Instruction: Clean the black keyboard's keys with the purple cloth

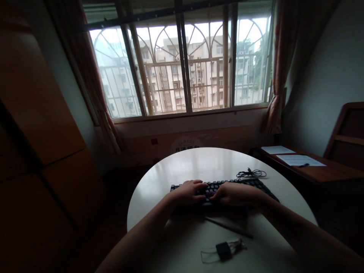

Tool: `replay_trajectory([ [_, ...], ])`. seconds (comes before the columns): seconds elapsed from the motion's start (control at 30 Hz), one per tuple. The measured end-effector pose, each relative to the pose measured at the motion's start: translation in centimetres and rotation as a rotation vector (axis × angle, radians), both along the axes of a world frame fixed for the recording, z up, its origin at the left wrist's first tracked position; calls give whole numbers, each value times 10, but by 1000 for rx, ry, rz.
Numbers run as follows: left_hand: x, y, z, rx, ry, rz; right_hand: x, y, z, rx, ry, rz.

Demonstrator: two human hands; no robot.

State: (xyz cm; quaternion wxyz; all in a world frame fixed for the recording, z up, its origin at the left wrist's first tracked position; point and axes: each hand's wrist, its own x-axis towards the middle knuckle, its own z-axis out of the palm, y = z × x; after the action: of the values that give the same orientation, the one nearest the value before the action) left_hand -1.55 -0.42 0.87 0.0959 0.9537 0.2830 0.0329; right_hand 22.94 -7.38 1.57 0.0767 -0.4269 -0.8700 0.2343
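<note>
A black keyboard [260,184] lies across the white round table, partly covered by both hands. My left hand [187,191] rests on its left half, fingers stretched out over the keys, thumb towards the middle. Over the middle and right of the keys is my right hand [237,192], its fingers curled closed and pointing left. Something small and purple [211,194] shows at its fingertips, between the two hands; its kind is unclear. Nearer to me lie a thin dark stick [229,227] and a small black block with wire loops [223,250].
A coiled black cable [251,173] lies behind the keyboard on the white table [153,185]. On the right, a wooden surface [341,170] bears paper sheets [300,160] and a black pen [304,165]. A wooden cabinet [42,113] stands at left, a barred window ahead.
</note>
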Motion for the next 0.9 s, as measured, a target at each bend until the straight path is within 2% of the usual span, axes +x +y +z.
replay_trajectory([
  [0.17,0,0,0,-6,2,12,4,0,4,-31,-27,-17],
  [0.4,-1,1,-1,2,-2,0,-4,0,-1,12,16,-28],
  [0.6,-1,0,0,3,0,7,2,0,3,-22,-15,-11],
  [0.9,-2,2,-2,12,-15,-15,-3,2,-1,3,7,-39],
])
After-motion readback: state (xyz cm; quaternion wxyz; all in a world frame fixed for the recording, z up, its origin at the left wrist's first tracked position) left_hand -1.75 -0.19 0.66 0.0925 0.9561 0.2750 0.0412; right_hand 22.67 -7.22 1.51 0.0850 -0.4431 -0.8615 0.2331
